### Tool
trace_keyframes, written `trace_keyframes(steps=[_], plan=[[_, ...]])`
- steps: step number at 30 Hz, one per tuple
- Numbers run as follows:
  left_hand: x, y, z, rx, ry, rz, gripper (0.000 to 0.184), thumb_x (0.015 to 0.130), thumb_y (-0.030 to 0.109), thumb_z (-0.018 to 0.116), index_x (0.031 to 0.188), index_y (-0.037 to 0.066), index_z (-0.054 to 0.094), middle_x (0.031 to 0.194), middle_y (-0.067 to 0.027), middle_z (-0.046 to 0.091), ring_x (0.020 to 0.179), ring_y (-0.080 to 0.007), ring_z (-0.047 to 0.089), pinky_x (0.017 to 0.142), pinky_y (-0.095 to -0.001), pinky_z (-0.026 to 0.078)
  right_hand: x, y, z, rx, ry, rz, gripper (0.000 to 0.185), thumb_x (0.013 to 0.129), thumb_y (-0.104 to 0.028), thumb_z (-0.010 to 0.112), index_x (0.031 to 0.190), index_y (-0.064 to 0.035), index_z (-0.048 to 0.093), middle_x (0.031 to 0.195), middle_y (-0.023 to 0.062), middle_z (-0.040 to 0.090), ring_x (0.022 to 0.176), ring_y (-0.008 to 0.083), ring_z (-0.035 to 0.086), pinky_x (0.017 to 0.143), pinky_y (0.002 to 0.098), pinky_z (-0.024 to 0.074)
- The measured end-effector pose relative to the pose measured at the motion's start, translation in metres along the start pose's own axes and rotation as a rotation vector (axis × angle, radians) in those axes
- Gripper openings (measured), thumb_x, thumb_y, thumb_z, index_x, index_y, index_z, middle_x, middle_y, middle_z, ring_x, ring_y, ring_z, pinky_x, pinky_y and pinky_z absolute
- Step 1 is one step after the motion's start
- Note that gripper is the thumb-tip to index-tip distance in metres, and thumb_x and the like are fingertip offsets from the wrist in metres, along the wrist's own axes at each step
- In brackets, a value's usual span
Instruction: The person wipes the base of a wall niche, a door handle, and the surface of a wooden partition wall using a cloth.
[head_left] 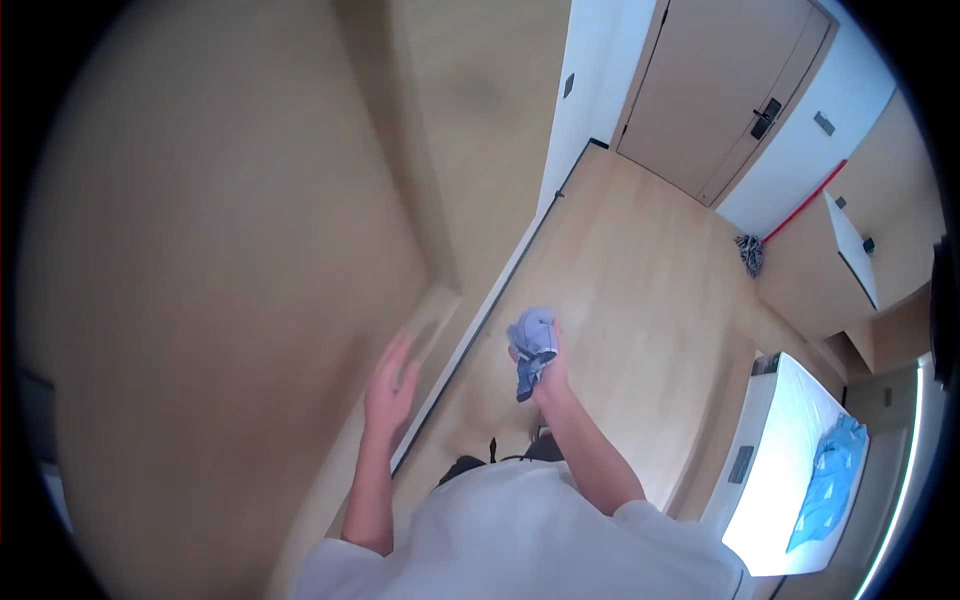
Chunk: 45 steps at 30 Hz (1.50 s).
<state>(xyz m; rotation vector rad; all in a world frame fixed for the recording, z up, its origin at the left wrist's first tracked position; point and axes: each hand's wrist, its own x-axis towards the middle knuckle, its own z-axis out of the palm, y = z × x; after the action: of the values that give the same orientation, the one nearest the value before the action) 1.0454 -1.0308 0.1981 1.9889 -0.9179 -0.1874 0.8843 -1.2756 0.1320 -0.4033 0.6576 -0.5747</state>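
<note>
Broadly, a wood panel [220, 200] fills the left, beside the floor [640, 280] that runs to a door [715, 90]. At right, a white worktop [785, 430] bears a blue sheet [832, 480]. A mop [750, 255] stands by the wall, probably parked aside. The left hand [388, 388] is loosely spread, holding nothing, near the panel; the right hand [557, 370] holds a cloth [533, 335] above the floor, bunched, perhaps to keep its folds together.
</note>
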Motion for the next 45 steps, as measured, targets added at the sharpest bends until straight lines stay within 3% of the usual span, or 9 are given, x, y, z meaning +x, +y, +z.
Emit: trace_keyframes(steps=[3,8,13,16,22,28,32,41,45], plan=[[0.078,0.052,0.016,-0.135,0.237,0.135,0.053,0.102,0.025,0.064,0.150,0.002,0.054,0.158,-0.0179,0.050,0.150,-0.0319,0.042,0.125,-0.0437,0.029,0.026,-0.054,0.044,0.024,-0.072,-0.124,0.058,0.105,-0.060,0.048,0.138,-0.0135,0.057,0.129,0.0073,0.068,0.117,0.0219,0.065,0.098,0.0351,0.0515],[0.208,0.137,0.017,-0.409,0.446,0.479,0.073,0.112,0.038,0.044,0.168,0.008,0.009,0.176,-0.0114,0.010,0.159,-0.0266,0.021,0.128,-0.0416,0.018,0.053,-0.123,0.167,-0.161,-0.016,-0.649,0.040,0.103,-0.040,0.066,0.127,-0.0096,0.057,0.136,0.0089,0.062,0.123,0.0239,0.060,0.106,0.0390,0.0466],[0.240,0.142,0.043,-0.619,0.543,0.311,0.077,0.113,0.040,0.040,0.168,0.014,-0.006,0.175,-0.0077,0.008,0.157,-0.0270,0.024,0.127,-0.0427,0.022,0.079,-0.124,0.257,-0.755,-0.647,-1.495,0.048,0.084,-0.012,0.082,0.126,-0.0152,0.059,0.139,0.0161,0.060,0.128,0.0373,0.058,0.113,0.0497,0.0448],[0.232,0.121,0.051,-0.774,0.550,0.155,0.075,0.113,0.040,0.040,0.169,0.016,-0.005,0.173,-0.0067,0.015,0.155,-0.0269,0.028,0.126,-0.0442,0.024,0.113,-0.093,0.274,-0.507,-0.664,-1.644,0.048,0.081,-0.012,0.084,0.122,-0.0197,0.062,0.136,0.0147,0.063,0.126,0.0395,0.059,0.110,0.0512,0.0476],[0.220,0.101,0.052,-0.742,0.618,0.023,0.080,0.111,0.038,0.048,0.168,0.018,-0.004,0.169,-0.0059,0.024,0.152,-0.0263,0.033,0.123,-0.0450,0.030,0.159,-0.115,0.278,-0.456,-0.906,-1.722,0.043,0.081,-0.013,0.085,0.117,-0.0208,0.063,0.131,0.0137,0.066,0.121,0.0390,0.063,0.107,0.0534,0.0492],[0.240,0.154,0.058,-0.582,0.650,0.084,0.086,0.102,0.016,0.067,0.165,0.009,0.007,0.160,-0.0101,0.035,0.145,-0.0237,0.040,0.120,-0.0415,0.033,0.235,-0.185,0.306,-0.415,-0.454,-1.815,0.050,0.091,-0.008,0.075,0.132,-0.0236,0.051,0.137,0.0169,0.060,0.125,0.0395,0.059,0.108,0.0546,0.0479],[0.238,0.150,0.065,-0.437,0.687,-0.042,0.083,0.094,0.001,0.074,0.157,0.003,0.020,0.151,-0.0132,0.042,0.138,-0.0233,0.045,0.117,-0.0403,0.036,0.282,-0.222,0.304,-0.519,-0.654,-1.981,0.064,0.091,0.002,0.071,0.142,-0.0187,0.039,0.144,0.0211,0.051,0.130,0.0401,0.055,0.110,0.0542,0.0464],[0.261,0.194,0.084,-0.223,1.102,-0.272,0.081,0.085,0.006,0.086,0.147,-0.001,0.034,0.142,-0.0155,0.049,0.129,-0.0247,0.052,0.110,-0.0403,0.044,0.347,-0.290,0.307,-0.423,-0.515,-1.717,0.060,0.088,0.006,0.073,0.137,-0.0145,0.045,0.143,0.0219,0.053,0.132,0.0426,0.053,0.113,0.0574,0.0434],[0.273,0.225,0.106,0.075,1.310,-0.081,0.082,0.085,0.010,0.085,0.149,0.002,0.034,0.148,-0.0165,0.046,0.132,-0.0282,0.051,0.112,-0.0448,0.043,0.357,-0.305,0.298,-0.477,-0.661,-1.762,0.062,0.086,0.008,0.075,0.137,-0.0122,0.046,0.143,0.0229,0.052,0.133,0.0451,0.051,0.113,0.0586,0.0422]])
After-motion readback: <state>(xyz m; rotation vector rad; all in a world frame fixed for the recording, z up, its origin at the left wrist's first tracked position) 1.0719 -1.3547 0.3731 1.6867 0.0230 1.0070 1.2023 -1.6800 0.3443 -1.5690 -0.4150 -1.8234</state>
